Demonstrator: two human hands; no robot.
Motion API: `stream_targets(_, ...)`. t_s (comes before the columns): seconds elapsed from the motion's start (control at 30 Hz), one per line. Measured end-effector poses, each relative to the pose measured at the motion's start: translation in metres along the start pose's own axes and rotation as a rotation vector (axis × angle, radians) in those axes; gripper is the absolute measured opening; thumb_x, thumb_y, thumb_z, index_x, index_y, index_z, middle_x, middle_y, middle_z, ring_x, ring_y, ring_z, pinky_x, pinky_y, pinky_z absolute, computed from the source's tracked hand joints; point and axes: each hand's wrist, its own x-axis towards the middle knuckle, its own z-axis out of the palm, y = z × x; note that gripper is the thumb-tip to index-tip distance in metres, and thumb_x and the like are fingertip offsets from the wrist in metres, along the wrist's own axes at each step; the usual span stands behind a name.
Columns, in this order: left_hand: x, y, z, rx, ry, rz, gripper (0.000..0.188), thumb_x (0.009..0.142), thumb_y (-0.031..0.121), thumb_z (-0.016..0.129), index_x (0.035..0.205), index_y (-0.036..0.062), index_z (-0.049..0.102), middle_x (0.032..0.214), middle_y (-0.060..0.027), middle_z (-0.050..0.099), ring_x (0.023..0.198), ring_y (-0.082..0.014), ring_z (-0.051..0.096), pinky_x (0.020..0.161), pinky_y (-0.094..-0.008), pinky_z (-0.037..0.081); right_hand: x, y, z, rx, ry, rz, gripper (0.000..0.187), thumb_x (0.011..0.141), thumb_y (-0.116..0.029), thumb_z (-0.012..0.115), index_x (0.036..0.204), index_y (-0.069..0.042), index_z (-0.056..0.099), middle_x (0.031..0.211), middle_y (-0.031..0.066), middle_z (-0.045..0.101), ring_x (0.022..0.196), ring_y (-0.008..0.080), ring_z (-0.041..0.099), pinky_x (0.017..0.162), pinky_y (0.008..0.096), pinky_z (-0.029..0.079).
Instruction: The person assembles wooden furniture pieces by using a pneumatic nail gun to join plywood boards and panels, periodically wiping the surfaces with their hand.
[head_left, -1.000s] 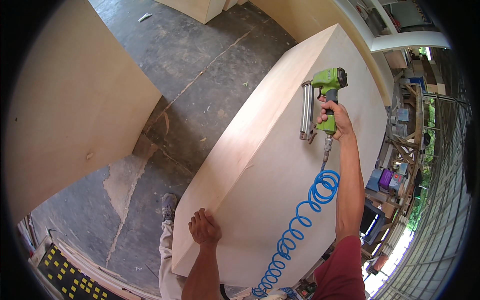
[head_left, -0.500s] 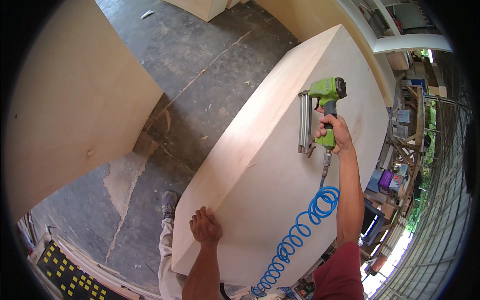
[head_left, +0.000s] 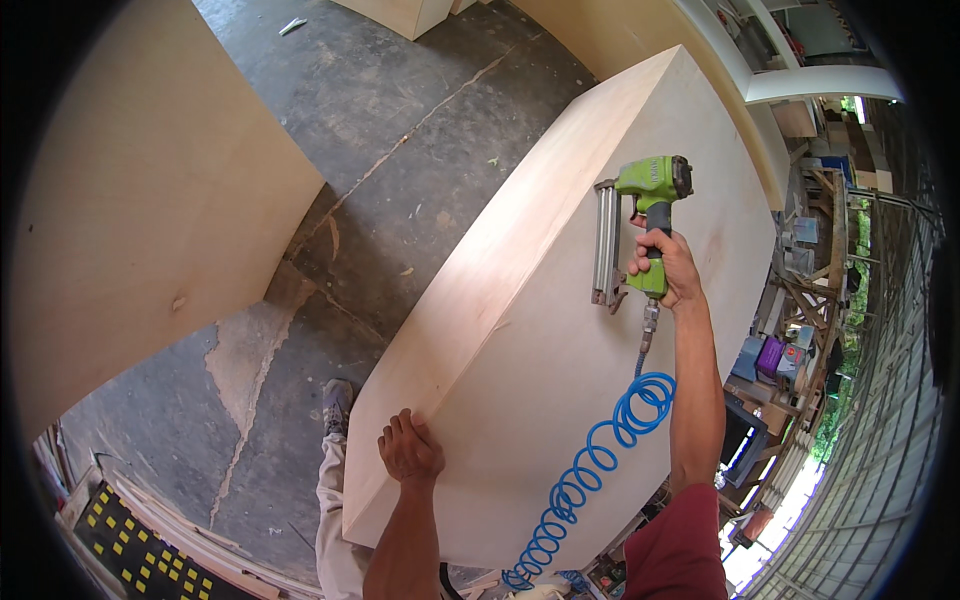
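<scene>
Black mat with yellow squares (head_left: 125, 530) at lower left floor, purple box (head_left: 771, 356) on right bench

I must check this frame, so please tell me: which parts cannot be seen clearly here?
- Head view: nail gun tip, hidden by its magazine.
- Right hand palm, hidden by the handle.
- Blue coiled hose far end, cut off by the lower edge.
- Plywood box underside, hidden by the box itself.
- Left hand fingers curl over the edge.

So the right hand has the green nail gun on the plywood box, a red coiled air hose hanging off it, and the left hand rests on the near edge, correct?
Not quite: the coiled air hose is blue, not red, as the head view shows. The rest holds: the right hand grips the green nail gun over the plywood box, and the left hand rests on its near edge.
</scene>
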Motion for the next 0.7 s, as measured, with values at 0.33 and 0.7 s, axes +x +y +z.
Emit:
stream_targets(0.33, 0.012, 0.016, -0.006, -0.002, -0.007, -0.008, 0.041, 0.105, 0.032, 0.032, 0.111, 0.0036, 0.061, 0.102, -0.0154, 0.064, 0.094, -0.0359, 0.060, 0.084, -0.0473, 0.044, -0.018, 0.008, 0.013, -0.014, -0.026, 0.077, 0.047, 0.089, -0.006, 0.059, 0.133, 0.003, 0.049, 0.072, 0.0030, 0.052, 0.052, 0.0113, 0.051, 0.059, 0.0338, 0.051)
stream_targets(0.7, 0.013, 0.014, 0.000, 0.019, -0.005, 0.001, 0.040, 0.105, 0.032, 0.032, 0.110, 0.0038, 0.060, 0.098, -0.0151, 0.063, 0.091, -0.0350, 0.060, 0.082, -0.0465, 0.043, -0.022, 0.013, 0.010, -0.031, -0.025, 0.045, 0.043, 0.087, -0.006, 0.060, 0.128, 0.003, 0.051, 0.071, 0.0050, 0.052, 0.052, 0.0121, 0.054, 0.056, 0.0330, 0.052)
